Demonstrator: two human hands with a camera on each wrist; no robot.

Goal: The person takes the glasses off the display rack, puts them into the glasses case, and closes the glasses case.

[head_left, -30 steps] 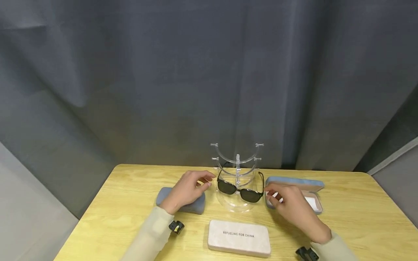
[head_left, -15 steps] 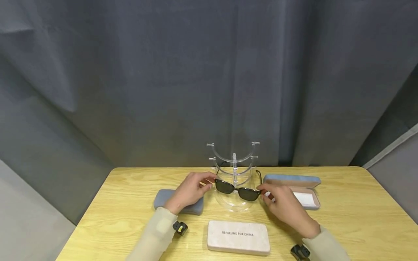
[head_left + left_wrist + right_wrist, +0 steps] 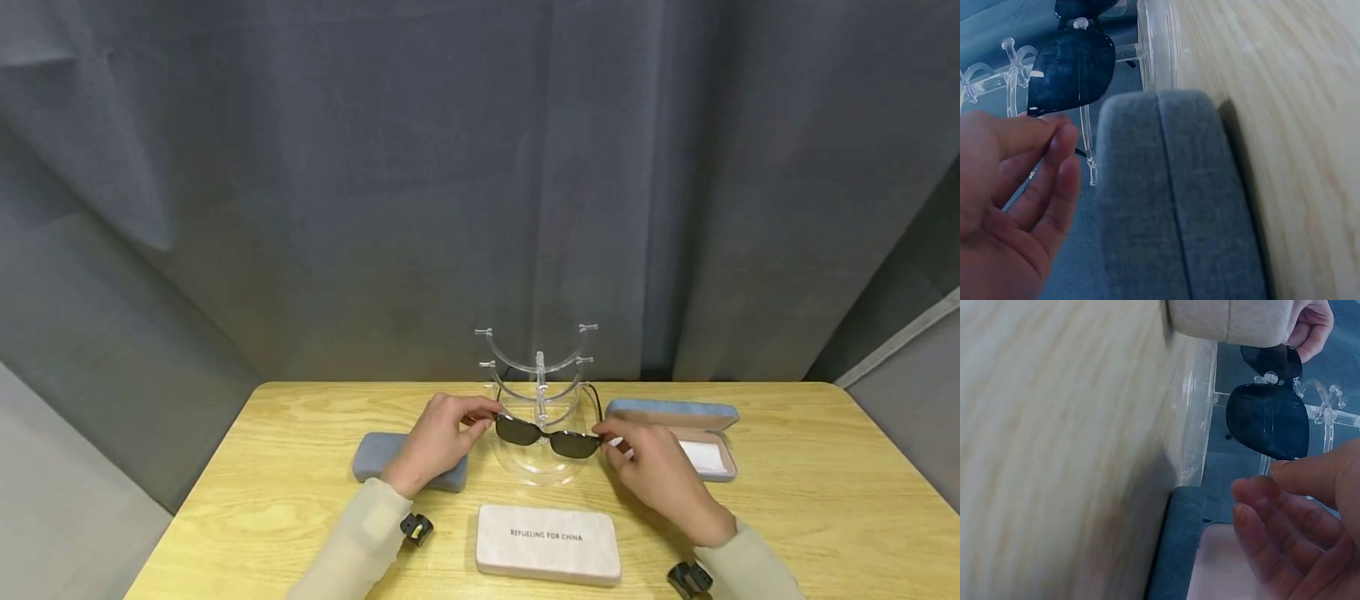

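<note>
Black sunglasses (image 3: 573,445) with dark lenses sit at the lowest level of a clear acrylic display stand (image 3: 541,392), lenses toward me and temples pointing back. My left hand (image 3: 441,437) pinches their left front corner between thumb and fingers. At the opposite corner, my right hand (image 3: 652,462) pinches the frame by the hinge. The left wrist view shows one lens (image 3: 1075,69) just beyond the fingertips. In the right wrist view the other lens (image 3: 1269,422) meets my thumb and index finger. Whether the temples rest on the stand's pegs is hard to tell.
Below the left forearm lies a closed grey-blue glasses case (image 3: 375,454). An open blue case (image 3: 675,410) with a pink lining and a white cloth (image 3: 701,456) stands behind the right hand. A closed cream case (image 3: 547,546) with lettering lies in front of the stand.
Both hands have closed in on the sunglasses' front corners from either side and now pinch them. The front of the sunglasses has shifted slightly and sits more level. The cases have stayed put.
</note>
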